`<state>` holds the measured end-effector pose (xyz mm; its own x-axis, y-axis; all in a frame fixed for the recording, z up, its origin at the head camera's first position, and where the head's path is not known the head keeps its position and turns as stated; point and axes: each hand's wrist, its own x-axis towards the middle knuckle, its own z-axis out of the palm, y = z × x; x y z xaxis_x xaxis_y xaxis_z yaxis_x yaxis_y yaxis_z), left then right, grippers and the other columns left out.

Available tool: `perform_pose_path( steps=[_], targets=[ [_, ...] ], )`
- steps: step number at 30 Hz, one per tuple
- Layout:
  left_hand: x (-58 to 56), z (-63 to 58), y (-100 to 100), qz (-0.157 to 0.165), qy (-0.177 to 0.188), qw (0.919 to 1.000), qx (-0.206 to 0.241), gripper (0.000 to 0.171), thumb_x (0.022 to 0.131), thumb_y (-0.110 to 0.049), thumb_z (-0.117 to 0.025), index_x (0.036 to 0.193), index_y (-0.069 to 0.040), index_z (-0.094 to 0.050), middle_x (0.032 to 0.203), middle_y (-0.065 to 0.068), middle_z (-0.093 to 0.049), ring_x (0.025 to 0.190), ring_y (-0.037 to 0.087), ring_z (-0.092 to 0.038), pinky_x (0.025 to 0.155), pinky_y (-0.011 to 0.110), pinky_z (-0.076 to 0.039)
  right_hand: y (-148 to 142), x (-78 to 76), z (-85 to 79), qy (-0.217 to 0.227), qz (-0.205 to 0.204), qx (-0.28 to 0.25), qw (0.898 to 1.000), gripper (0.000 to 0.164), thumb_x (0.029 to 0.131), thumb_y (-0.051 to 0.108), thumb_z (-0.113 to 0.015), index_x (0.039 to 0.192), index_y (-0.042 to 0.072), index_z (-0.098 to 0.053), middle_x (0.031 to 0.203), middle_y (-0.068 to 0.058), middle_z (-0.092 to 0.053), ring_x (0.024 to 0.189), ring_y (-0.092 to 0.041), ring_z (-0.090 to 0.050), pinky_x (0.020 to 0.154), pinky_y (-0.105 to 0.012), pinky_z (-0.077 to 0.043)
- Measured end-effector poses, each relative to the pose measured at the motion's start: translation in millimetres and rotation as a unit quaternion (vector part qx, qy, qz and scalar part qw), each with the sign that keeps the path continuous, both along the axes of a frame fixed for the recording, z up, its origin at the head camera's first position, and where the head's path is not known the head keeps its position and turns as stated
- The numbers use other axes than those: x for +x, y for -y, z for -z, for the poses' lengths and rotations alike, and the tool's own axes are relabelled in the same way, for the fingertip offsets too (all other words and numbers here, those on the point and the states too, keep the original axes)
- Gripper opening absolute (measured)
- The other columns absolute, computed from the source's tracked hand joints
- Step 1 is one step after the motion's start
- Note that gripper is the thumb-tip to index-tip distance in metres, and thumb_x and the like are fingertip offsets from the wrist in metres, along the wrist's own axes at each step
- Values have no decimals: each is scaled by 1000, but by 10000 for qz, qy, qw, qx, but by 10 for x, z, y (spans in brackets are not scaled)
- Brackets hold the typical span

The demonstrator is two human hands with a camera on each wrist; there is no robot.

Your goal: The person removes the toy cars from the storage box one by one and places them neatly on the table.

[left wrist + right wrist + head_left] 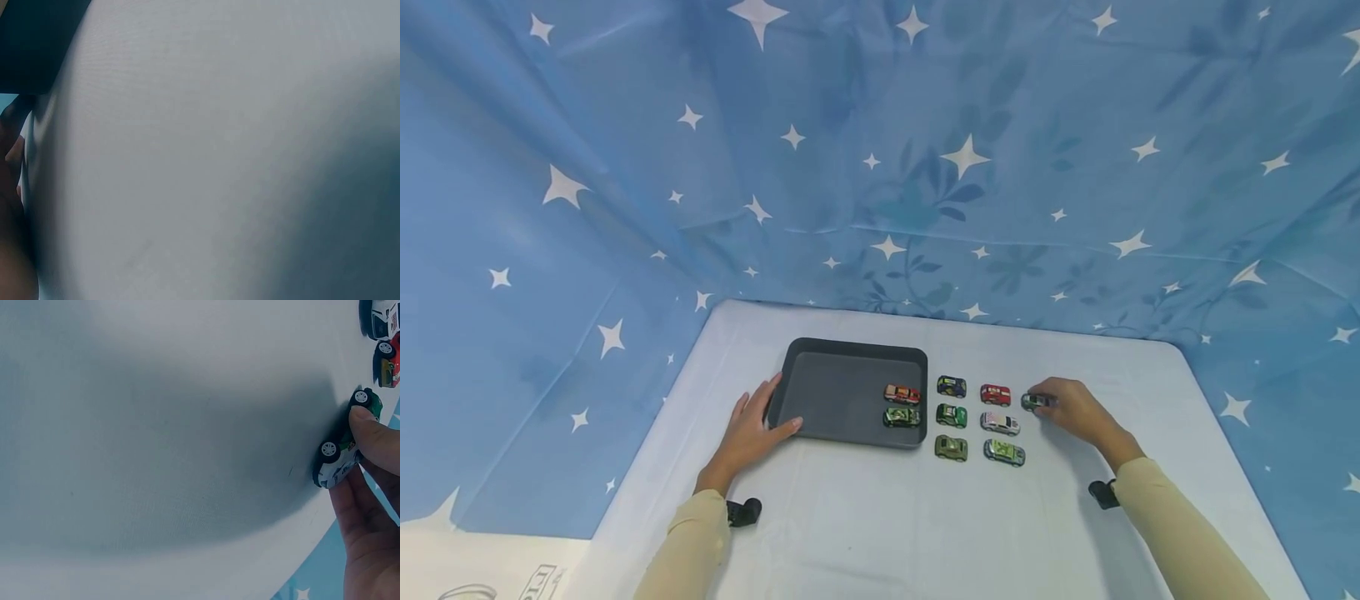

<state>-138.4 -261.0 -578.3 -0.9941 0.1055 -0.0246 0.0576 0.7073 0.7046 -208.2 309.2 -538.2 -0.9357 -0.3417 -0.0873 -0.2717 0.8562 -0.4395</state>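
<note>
On the table's right side my right hand [1075, 408] pinches a small green and white toy car [1035, 402]. The right wrist view shows the thumb on the side of that toy car [342, 444], its wheels facing the camera. My left hand [752, 433] rests at the near left corner of a dark grey tray [835, 432], fingers spread along the left edge and thumb over the near rim. Inside the tray, at its right end, are a red-orange toy car [902, 394] and a green toy car [901, 417]. In the left wrist view only part of the left hand [12, 162] shows.
Two columns of toy cars stand between tray and right hand: a dark blue car [951, 386], a green car [951, 416], an olive car [951, 448], a red car [996, 395], a white car [1000, 423] and a light green car [1004, 452]. A blue star-patterned curtain [850, 183] borders the white table [880, 525].
</note>
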Motion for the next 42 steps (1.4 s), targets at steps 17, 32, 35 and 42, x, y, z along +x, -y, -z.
perform_pose_path(
  steps=[17,32,35,42],
  targets=[
    [-22,-31,-18,-22,57,10000,-23,93,82,-63,-67,156,-39,-15,161,8,-22,149,35,-9,117,60,-6,-6,5,-62,-170,-142,174,9996,33,81,-2,-75,114,-2,-69,111,-17,-69,109,-40,-61,95,-57,-48],
    [-33,16,-1,70,-102,9999,-54,93,83,-61,-68,157,-36,-17,160,6,-25,148,30,-17,119,53,-2,-13,28,-79,-289,114,-30,9995,56,87,18,-74,137,2,-53,139,-24,-50,131,-47,-40,107,-64,-31],
    [-27,12,-1,67,-104,9999,-20,93,83,-60,-68,157,-35,-17,160,7,-26,148,31,-18,119,53,-2,-13,27,-86,-261,237,-20,9994,58,89,22,-72,141,5,-50,145,-24,-44,135,-48,-33,109,-66,-26],
    [-25,43,11,27,-74,9999,-101,93,82,-63,-67,156,-38,-16,160,7,-25,148,31,-16,119,54,-3,37,-4,-106,-395,266,-337,9983,60,90,26,-71,142,5,-49,147,-24,-40,136,-49,-32,107,-69,-26]
  ],
)
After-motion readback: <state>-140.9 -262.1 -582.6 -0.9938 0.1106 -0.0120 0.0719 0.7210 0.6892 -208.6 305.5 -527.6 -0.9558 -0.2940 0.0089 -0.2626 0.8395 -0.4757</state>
